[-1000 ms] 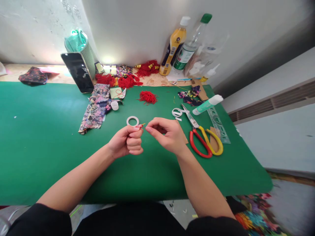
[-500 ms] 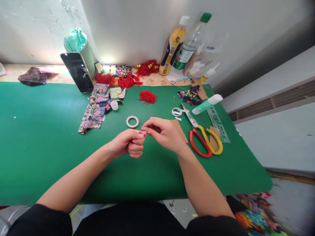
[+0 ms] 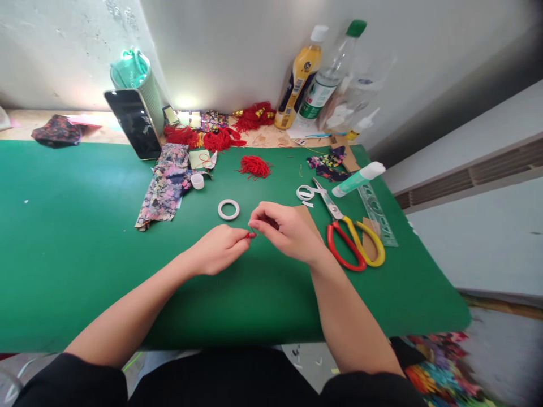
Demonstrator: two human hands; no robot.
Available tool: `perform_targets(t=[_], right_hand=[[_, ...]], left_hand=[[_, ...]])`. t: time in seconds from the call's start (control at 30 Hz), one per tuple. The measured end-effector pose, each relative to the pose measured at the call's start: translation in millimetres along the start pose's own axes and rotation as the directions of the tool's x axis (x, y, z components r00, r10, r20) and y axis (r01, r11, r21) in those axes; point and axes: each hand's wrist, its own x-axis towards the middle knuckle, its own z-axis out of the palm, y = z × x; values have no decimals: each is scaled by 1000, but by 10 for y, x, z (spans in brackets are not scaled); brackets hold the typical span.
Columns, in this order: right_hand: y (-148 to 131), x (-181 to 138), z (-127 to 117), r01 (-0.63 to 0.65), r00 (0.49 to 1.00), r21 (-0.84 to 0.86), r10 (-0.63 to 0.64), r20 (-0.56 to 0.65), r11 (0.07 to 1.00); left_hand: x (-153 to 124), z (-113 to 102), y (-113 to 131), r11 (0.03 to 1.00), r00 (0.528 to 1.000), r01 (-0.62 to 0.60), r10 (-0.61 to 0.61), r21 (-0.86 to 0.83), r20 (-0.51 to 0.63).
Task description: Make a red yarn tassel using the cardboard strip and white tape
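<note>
My left hand (image 3: pixel 218 249) and my right hand (image 3: pixel 288 232) meet fingertip to fingertip low over the green mat (image 3: pixel 85 254). Both pinch a small red piece (image 3: pixel 251 234) between them; it is too small to name surely. A white tape ring (image 3: pixel 228 209) lies flat on the mat just beyond the left fingers. A brown card piece (image 3: pixel 309 217) sits partly under my right hand.
Red-and-yellow scissors (image 3: pixel 352 237), a green glue stick (image 3: pixel 357 179) and a ruler (image 3: pixel 375 215) lie to the right. Floral cloth (image 3: pixel 167 183), a phone (image 3: pixel 133 124), red tassels (image 3: pixel 254 167) and bottles (image 3: pixel 301 79) stand farther back near the wall.
Both hands have sunk towards the mat and come closer together. My left hand has turned from a raised fist to a flatter pinch. The tape ring stays in place.
</note>
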Motion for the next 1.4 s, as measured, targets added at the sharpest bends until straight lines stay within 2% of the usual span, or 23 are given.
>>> perform_targets(t=[0.33, 0.43, 0.53, 0.7, 0.8, 0.9, 1.07, 1.27, 1.4], right_hand=[[-88, -4, -11, 10, 995, -59, -16, -95, 998], [-105, -3, -8, 19, 996, -50, -23, -82, 999], [-109, -8, -5, 35, 996, -35, -38, -83, 999], [-104, -18, -4, 62, 993, -9, -62, -103, 998], [-107, -20, -6, 79, 991, -18, -80, -105, 997], [-115, -20, -8, 96, 989, -32, -99, -105, 995], [-126, -20, -10, 104, 989, -40, -108, -98, 994], [-117, -14, 10, 119, 989, -24, -120, -85, 993], [-89, -12, 33, 74, 995, 37, -71, -73, 997]], left_hand=[[44, 51, -21, 970, 964, 108, -48, 217, -262], [42, 55, -12, 973, 943, 119, -48, 199, -329], [37, 54, -15, 989, 926, 101, -53, 110, -373], [26, 71, -86, 999, 924, -24, 5, -44, -381], [30, 96, -125, 980, 925, -65, -10, -186, -381], [48, 115, -118, 928, 932, -75, -65, -366, -356], [76, 103, -53, 786, 955, -60, -134, -616, -264], [73, 79, -36, 734, 965, -64, -127, -676, -229], [73, 89, -52, 728, 966, -88, -104, -680, -236]])
